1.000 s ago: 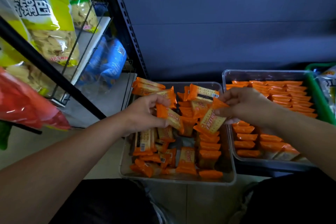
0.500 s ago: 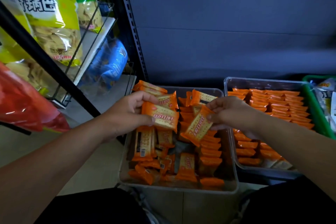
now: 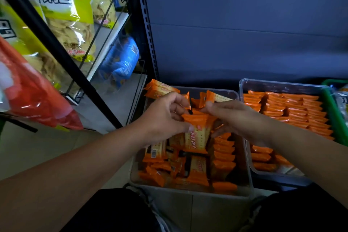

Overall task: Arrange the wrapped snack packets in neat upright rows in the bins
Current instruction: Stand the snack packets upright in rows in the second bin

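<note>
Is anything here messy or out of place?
Yes. In the near bin, the loose packets on its left side lie flat and crisscrossed, not upright. A couple of stray packets perch on its far left rim. The right bin looks tidy, in even rows.

Counted two clear bins: left bin (image 3: 190, 193), right bin (image 3: 282, 85). One green bin (image 3: 336, 113), far right. Packets (image 3: 224, 156): dozens, uncountable. One red bag (image 3: 33, 96), one blue bag (image 3: 120, 60), at least three yellow bags (image 3: 64, 5), left. Two hands showed: left hand (image 3: 162, 120), right hand (image 3: 239, 118).
</note>
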`<state>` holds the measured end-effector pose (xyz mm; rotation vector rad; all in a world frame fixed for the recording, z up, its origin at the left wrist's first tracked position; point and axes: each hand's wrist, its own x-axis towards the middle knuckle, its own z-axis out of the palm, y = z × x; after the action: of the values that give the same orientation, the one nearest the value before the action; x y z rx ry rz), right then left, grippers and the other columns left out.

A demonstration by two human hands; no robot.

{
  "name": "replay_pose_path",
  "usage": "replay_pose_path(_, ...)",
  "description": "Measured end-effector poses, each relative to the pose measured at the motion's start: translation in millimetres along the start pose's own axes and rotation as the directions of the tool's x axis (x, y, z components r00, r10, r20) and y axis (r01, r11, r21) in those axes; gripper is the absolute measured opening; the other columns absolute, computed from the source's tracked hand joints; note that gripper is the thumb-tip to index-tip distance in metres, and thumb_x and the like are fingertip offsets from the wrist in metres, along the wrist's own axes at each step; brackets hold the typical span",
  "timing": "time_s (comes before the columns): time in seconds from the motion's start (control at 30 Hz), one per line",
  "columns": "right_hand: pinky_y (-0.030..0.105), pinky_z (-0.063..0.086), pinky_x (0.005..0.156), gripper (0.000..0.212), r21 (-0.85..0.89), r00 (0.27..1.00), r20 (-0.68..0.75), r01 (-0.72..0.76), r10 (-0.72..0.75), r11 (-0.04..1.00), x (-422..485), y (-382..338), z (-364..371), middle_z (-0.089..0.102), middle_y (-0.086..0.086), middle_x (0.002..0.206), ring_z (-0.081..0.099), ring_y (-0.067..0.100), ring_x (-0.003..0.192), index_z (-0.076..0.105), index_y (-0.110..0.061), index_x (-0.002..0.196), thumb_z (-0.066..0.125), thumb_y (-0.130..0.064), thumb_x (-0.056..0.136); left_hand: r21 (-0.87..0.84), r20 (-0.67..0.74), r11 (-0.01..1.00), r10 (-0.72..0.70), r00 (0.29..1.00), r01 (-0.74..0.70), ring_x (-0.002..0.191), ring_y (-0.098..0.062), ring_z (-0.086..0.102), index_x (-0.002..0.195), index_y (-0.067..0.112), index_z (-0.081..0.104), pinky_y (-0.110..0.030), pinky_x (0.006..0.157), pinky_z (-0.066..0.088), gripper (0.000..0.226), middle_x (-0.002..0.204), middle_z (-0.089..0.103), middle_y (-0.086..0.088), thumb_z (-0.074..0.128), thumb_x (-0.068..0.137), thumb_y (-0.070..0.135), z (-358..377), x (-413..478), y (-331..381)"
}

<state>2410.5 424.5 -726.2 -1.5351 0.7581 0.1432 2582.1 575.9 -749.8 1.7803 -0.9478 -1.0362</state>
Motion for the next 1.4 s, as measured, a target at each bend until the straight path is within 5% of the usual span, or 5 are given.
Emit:
replay_pose_path(0.43, 0.022, 0.057, 0.077, 0.036, -0.576, 0.991, -0.012, 0.101, -0.132, 0.811, 29, 47, 17, 0.064, -0.011, 0.107, 0.066, 0.004, 0.095, 0.059, -0.036, 0.12, 0.077, -0.029, 0.09, 0.677, 0.024, 0.728, 0.125, 0.992, -0.108, 0.106, -0.013, 0.066, 0.115, 0.024, 0.073, -0.032, 0.089, 0.055, 0.024, 0.112, 0.07, 0.009, 0.077, 0.092, 0.018, -43, 12, -41)
replay_pose_path(0.6, 0.042, 0.044, 0.108, 0.058, -0.931, 0.95, 0.026, 0.136, -0.31, 0.338, 45, 82, 26, 0.051, -0.005, 0.131, 0.048, 0.019, 0.127, 0.058, -0.032, 0.138, 0.068, -0.055, 0.086, 0.759, 0.176, 0.609, 0.148, 0.973, -0.23, 0.12, -0.017, 0.058, 0.133, 0.022, 0.067, -0.036, 0.097, 0.051, 0.048, 0.126, 0.069, 0.003, 0.08, 0.089, 0.034, -14, 16, -57)
replay_pose_path(0.87, 0.045, 0.044, 0.102, 0.068, -0.981, 0.94, 0.006, 0.072, -0.342, 0.181, 43, 85, 33, 0.05, 0.004, 0.134, 0.051, 0.029, 0.124, 0.054, -0.025, 0.141, 0.065, -0.059, 0.083, 0.862, 0.16, 0.482, 0.04, 0.986, -0.159, 0.103, -0.022, 0.051, 0.103, 0.03, 0.071, -0.034, 0.072, 0.037, 0.018, 0.095, 0.063, 0.003, 0.074, 0.089, 0.04, 8, 31, -67)
replay_pose_path(1.1, 0.031, 0.057, 0.084, 0.06, -0.866, 0.956, -0.003, 0.144, -0.293, 0.479, 32, 70, 19, 0.039, -0.01, 0.138, 0.057, 0.012, 0.111, 0.052, -0.035, 0.138, 0.078, -0.042, 0.085, 0.732, 0.093, 0.677, 0.005, 0.996, -0.072, 0.099, -0.017, 0.064, 0.101, 0.033, 0.069, -0.039, 0.084, 0.056, 0.009, 0.103, 0.068, 0.008, 0.073, 0.094, 0.037, -14, 24, -39)
replay_pose_path(1.4, 0.027, 0.061, 0.086, 0.044, -0.159, 0.99, -0.081, 0.099, -0.113, 0.982, -18, 9, -5, 0.076, -0.008, 0.106, 0.074, 0.005, 0.096, 0.067, -0.032, 0.125, 0.083, -0.019, 0.086, 0.145, 0.073, 0.988, 0.035, 0.997, -0.045, 0.082, -0.011, 0.074, 0.111, 0.022, 0.076, -0.028, 0.071, 0.06, 0.013, 0.097, 0.079, -0.003, 0.071, 0.099, 0.023, -9, 3, 23)
